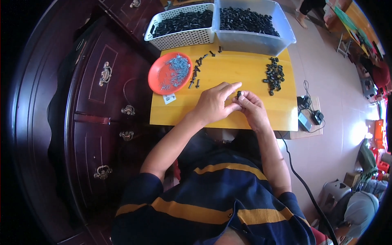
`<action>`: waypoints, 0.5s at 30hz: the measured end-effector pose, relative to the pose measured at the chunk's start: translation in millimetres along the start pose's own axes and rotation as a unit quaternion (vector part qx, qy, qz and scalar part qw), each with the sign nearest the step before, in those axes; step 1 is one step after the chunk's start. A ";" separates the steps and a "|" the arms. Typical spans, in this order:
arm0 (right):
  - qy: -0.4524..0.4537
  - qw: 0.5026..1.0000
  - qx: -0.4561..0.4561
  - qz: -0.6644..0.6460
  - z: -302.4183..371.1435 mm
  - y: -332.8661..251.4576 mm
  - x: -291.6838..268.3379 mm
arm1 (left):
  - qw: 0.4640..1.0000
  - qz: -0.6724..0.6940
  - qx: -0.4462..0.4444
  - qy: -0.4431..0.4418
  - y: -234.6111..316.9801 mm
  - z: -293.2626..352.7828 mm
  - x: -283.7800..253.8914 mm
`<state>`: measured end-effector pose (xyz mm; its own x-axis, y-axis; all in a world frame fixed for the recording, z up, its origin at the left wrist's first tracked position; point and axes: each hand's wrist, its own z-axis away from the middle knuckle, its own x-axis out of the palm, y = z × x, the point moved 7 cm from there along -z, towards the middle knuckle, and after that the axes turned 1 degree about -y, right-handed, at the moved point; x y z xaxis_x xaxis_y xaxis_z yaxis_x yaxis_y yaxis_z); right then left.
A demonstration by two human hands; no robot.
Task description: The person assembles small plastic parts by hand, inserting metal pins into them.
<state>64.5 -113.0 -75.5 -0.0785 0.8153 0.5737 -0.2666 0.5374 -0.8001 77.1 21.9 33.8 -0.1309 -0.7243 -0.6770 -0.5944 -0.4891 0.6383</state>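
Over the near edge of the yellow table [241, 67], my two hands meet. My right hand [255, 110] pinches a small black plastic piece [239, 94] between thumb and fingers. My left hand [215, 102] is beside it, index finger and thumb stretched out and apart around the piece; its other fingers are partly hidden. To the left, an orange-red plate [154, 79] holds many small silver screws [178, 67]. A loose line of black bolt-shaped parts [196, 70] lies right of the plate. Short black pieces [274, 75] are heaped at the table's right side.
A white perforated basket [181, 40] and a translucent bin [253, 42], both full of black parts, stand at the far edge. A white paper label [169, 99] lies below the plate. Dark wooden drawers [102, 81] flank the left; a black cable [300, 175] runs at right.
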 end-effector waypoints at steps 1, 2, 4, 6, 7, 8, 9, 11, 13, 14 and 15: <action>-0.005 1.000 0.010 0.000 1.3 1.0 1.2 | 0.996 -0.066 0.049 0.018 9.2 1.0 -0.3; 0.001 1.000 0.006 -0.003 3.1 2.7 0.6 | 0.996 -0.064 0.053 0.012 9.1 2.1 4.4; -0.020 1.000 -0.013 -0.005 2.1 4.3 5.7 | 0.989 -0.117 0.089 0.026 10.3 1.2 8.9; 0.001 1.000 -0.017 -0.005 3.1 8.8 0.7 | 0.988 -0.117 0.094 0.021 10.3 0.8 13.0; 0.002 1.000 -0.016 -0.012 3.2 10.3 -0.4 | 0.989 -0.119 0.090 0.022 9.8 0.3 14.0; 0.002 1.000 -0.014 -0.019 3.0 11.9 -1.0 | 0.988 -0.115 0.100 0.017 9.3 0.2 14.6; 0.004 1.000 -0.011 -0.025 3.2 13.5 -0.2 | 0.989 -0.112 0.099 0.023 7.8 1.3 12.5; 0.016 0.999 -0.029 0.004 6.2 12.2 0.5 | 0.991 -0.095 0.087 0.034 5.1 2.5 8.0; 0.030 0.997 -0.052 0.041 8.5 8.9 -0.2 | 0.992 -0.089 0.087 0.034 3.1 2.6 5.9; 0.028 0.997 -0.056 0.042 9.5 8.4 -2.0 | 0.993 -0.084 0.082 0.033 1.9 2.5 5.2; 0.040 0.995 -0.074 0.055 9.7 6.1 -5.8 | 0.995 -0.071 0.066 0.030 1.3 1.6 4.1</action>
<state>54.0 -116.6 -82.0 -0.0206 0.8819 0.4710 -0.1153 0.4659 -0.8773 74.5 19.0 31.2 0.0069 -0.6827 -0.7306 -0.7033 -0.5227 0.4818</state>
